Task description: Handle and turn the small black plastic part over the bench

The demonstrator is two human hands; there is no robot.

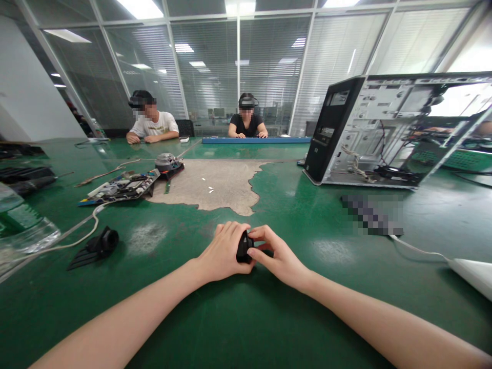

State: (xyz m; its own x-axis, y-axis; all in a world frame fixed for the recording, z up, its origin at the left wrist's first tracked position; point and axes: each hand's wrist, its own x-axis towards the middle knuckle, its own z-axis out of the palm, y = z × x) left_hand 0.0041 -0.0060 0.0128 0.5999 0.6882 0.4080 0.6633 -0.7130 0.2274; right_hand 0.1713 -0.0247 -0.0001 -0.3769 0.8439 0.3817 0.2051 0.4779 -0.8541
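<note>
Between my two hands, just above or on the green tabletop [249,318], is a small black rounded part [244,248]. Its exact kind cannot be made out. My left hand [228,249] wraps over its left side with fingers closed and covers much of it. The thumb and fingertips of my right hand [274,253] pinch its right side. A black plastic piece with a round opening [100,244] lies on the table to the left of my hands.
A circuit board [123,187] and a round metal heatsink fan [169,163] lie at left, near a water bottle [25,220]. An open computer case [365,133] stands at right. A white cable [90,230] crosses the left side. Two people sit across the table.
</note>
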